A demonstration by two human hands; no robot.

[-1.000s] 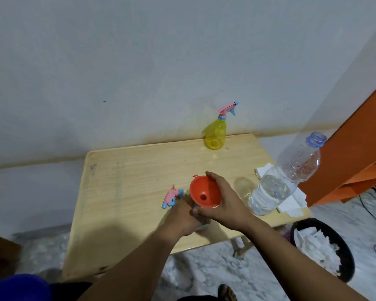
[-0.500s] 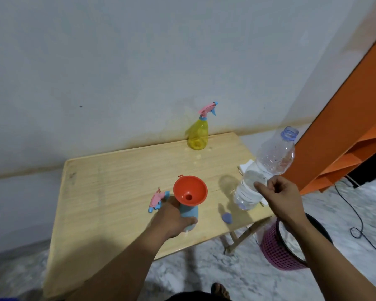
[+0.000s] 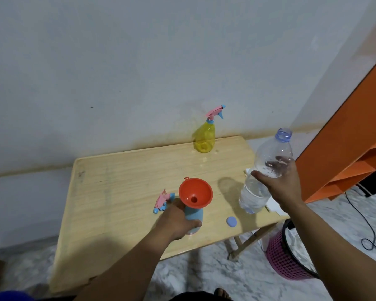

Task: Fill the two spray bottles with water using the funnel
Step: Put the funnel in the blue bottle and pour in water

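Both hands hold bottles on the tabletop (image 3: pixel 122 183).
Left hand (image 3: pixel 175 222) fingers wrap the blue spray bottle (image 3: pixel 193 215), orange funnel (image 3: pixel 195 193) seated above them; right hand (image 3: pixel 279 185) fingers curl around the uncapped water bottle (image 3: pixel 267 170); yellow spray bottle (image 3: pixel 205 139) stands well beyond.

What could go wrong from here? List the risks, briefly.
1. The water bottle is uncapped and tall; the right hand grips it high, above the water, so it could tip or slosh when lifted.
2. The orange funnel looks wider than the blue spray bottle under it; only the left hand steadies that bottle, so a fast pour could overflow or topple it.
3. The blue cap lies near the table edge and may get knocked off.
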